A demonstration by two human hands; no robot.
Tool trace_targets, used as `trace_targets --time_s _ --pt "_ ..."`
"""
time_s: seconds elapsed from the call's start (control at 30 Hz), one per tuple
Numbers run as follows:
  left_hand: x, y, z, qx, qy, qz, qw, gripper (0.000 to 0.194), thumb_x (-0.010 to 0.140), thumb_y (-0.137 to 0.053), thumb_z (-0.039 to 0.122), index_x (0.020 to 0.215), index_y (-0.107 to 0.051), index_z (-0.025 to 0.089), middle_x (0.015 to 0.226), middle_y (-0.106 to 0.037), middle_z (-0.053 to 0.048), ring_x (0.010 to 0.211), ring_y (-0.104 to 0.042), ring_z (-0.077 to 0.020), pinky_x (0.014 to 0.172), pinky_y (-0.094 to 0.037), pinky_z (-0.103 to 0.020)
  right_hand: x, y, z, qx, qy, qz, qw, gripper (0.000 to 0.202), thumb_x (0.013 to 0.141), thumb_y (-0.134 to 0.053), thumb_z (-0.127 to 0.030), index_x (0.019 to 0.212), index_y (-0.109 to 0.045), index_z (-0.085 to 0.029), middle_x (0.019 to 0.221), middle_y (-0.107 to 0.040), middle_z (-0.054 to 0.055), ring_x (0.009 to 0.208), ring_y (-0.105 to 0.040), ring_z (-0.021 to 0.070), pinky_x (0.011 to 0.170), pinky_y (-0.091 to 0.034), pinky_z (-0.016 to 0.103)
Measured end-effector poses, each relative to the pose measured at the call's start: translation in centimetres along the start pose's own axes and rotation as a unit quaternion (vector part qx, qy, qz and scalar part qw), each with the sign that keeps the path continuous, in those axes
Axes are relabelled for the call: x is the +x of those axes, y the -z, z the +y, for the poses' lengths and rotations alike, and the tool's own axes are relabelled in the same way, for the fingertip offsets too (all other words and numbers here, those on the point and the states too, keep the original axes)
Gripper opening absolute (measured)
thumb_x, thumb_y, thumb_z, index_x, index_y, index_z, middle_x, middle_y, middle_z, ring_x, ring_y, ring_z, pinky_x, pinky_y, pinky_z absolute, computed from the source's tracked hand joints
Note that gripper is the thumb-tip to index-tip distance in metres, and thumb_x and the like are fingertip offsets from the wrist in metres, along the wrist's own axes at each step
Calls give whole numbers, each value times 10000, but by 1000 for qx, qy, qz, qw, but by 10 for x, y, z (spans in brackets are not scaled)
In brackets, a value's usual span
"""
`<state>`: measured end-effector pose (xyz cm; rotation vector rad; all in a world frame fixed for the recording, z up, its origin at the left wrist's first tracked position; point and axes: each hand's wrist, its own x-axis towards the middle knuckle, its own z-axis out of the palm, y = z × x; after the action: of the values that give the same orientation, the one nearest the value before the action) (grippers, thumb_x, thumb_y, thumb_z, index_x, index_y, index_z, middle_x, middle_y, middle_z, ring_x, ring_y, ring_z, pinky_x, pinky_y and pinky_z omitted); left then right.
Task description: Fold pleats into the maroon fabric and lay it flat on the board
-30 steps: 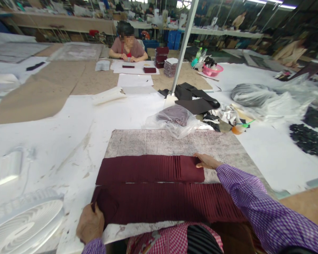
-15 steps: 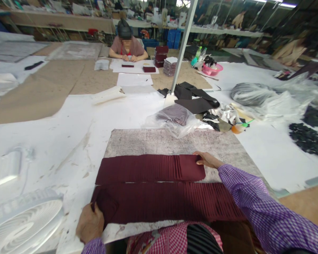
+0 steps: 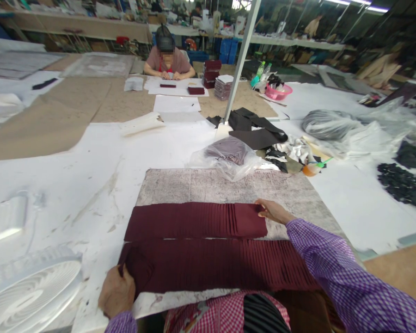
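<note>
Two rows of overlapping maroon fabric pieces lie fanned out on a stained grey board. At the right end of the far row [image 3: 180, 221], my right hand [image 3: 273, 211] pinches the top corner of the last piece [image 3: 248, 220] between thumb and fingers. My left hand [image 3: 117, 289] is closed on the left end of the near row [image 3: 201, 263], where several maroon pieces [image 3: 140, 266] are bunched and lifted, with the thumb on top. The fingers beneath them are hidden. My right sleeve covers part of the near row's right end.
Beyond the board [image 3: 166, 185] sit a plastic bag [image 3: 225, 157], dark fabric scraps [image 3: 256, 132] and a metal post [image 3: 241, 60]. A white fan [image 3: 31, 296] lies at near left. Across the table a person [image 3: 168, 60] works beside maroon stacks [image 3: 211, 74]. A pink basin [image 3: 278, 94] stands farther right.
Very little differs. The end piece of the far row has shifted slightly left, and my right hand has moved a touch right along its edge. My left hand keeps its grip.
</note>
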<state>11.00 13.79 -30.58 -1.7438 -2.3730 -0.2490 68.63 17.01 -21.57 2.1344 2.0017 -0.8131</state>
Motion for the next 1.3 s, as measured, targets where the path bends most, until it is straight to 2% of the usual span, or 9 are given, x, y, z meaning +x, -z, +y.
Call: trace_targets --time_s 0.17,0.4,0.6,0.77,0.9,1.03,1.13,1.3 --pt "1 1 0 0 -5 -2 1000 361 911 -344 409 967 -589 150 743 -618 -76 650 -542 -214 534 -304 -308 -9 -3 1 0 8 42 999 268 891 -563 -294 1130 -549 -174 1121 -575 74 802 -590 154 761 -498 349" --pt "2 6 3 -1 -6 1 1000 366 917 -324 401 968 -587 152 744 -621 -75 650 -545 -213 522 -297 -308 -9 -10 4 2 15 84 996 332 861 -574 -211 1192 -554 -200 1328 -461 105 1044 -554 227 883 -464 408" --pt "3 9 6 2 -6 0 1000 368 918 -320 398 972 -584 147 721 -604 -67 645 -549 -208 537 -322 -302 -10 -12 4 4 23 90 996 285 861 -581 -228 1143 -573 -186 1259 -521 98 1096 -530 237 918 -444 409" --pt "3 8 5 7 -3 1 1000 368 919 -319 397 964 -585 147 715 -600 -66 639 -546 -208 530 -318 -300 -8 -14 0 1 17 95 995 354 857 -604 -294 1183 -536 -175 1140 -558 89 928 -571 204 807 -483 380" --pt "2 7 5 11 -1 3 1000 380 918 -327 416 956 -593 147 705 -602 -64 625 -540 -205 519 -304 -301 0 -11 -11 1 44 89 995 319 869 -591 -300 1159 -556 -170 1074 -580 79 928 -567 207 822 -474 389" --pt "1 6 4 10 1 5 1000 378 921 -326 415 973 -589 148 727 -614 -69 646 -546 -209 517 -295 -302 16 -9 -31 7 109 76 991 314 883 -580 -276 1181 -553 -183 1125 -573 76 1037 -541 226 903 -444 421" --pt "1 4 3 6 2 5 1000 364 923 -327 410 963 -586 157 725 -613 -61 645 -546 -206 523 -295 -298 31 -11 -46 9 142 73 987 302 895 -564 -252 1189 -546 -185 1138 -567 72 1044 -541 226 908 -445 433" --pt "0 0 0 0 4 3 1000 349 910 -355 421 965 -584 164 737 -609 -54 643 -536 -205 519 -269 -298 50 -13 -61 5 151 82 985 209 902 -560 -241 1093 -589 -163 1089 -588 63 984 -566 209 875 -467 425"
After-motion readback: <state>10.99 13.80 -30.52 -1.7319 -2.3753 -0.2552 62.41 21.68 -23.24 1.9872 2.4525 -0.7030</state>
